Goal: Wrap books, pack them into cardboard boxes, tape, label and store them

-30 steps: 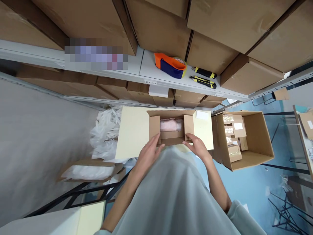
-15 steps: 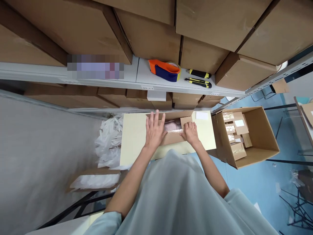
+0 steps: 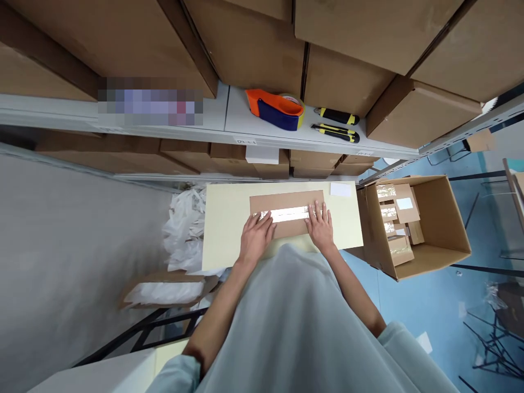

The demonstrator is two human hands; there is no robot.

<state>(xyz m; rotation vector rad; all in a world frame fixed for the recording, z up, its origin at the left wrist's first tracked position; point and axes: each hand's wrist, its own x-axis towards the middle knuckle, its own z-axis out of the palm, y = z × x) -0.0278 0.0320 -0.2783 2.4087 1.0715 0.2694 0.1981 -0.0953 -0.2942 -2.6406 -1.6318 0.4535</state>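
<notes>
Between the side edges of the tabletop (image 3: 225, 229), our parted fingers (image 3: 318, 213), gripping nothing, press the box (image 3: 286, 199), seemingly holding it shut.

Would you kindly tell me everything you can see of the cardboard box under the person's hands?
The cardboard box is plain brown and oblong, its top closed, with a glossy, clear-looking strip of tape running lengthwise along it. It lies on the pale yellow table, long side across. The left hand touches its left end, the right hand its right. Its contents and underside are hidden.
</notes>
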